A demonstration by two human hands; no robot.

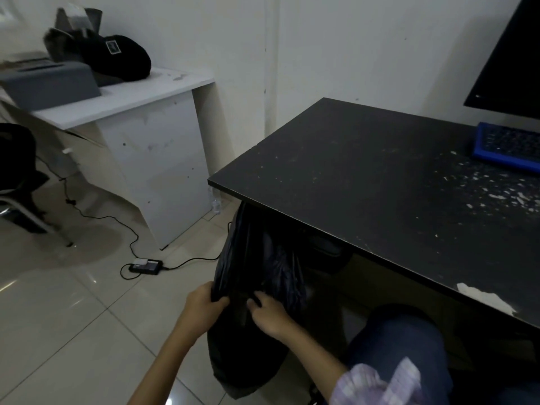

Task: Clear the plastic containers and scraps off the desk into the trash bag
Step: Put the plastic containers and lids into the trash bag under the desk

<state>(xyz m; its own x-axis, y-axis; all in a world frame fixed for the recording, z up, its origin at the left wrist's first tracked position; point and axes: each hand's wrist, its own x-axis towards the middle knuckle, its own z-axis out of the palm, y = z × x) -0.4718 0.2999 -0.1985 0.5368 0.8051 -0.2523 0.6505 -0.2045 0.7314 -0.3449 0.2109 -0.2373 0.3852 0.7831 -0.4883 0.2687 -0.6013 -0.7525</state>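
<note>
A black trash bag (251, 258) hangs beside the near left corner of the black desk (365, 176), its lower part resting on the floor. My left hand (204, 305) grips the bag's left edge. My right hand (268, 314) pinches the bag's plastic just to the right of it. Small white scraps (496, 194) lie scattered on the desk's right part. A larger white scrap (485, 296) lies at the desk's near edge. No plastic container shows on the desk.
A blue keyboard (508, 147) and a dark monitor (508, 59) stand at the desk's far right. A white side table (131, 106) at the left carries a grey box and a black cap. A power adapter (144, 266) with cable lies on the tiled floor. My knee (397, 340) is under the desk edge.
</note>
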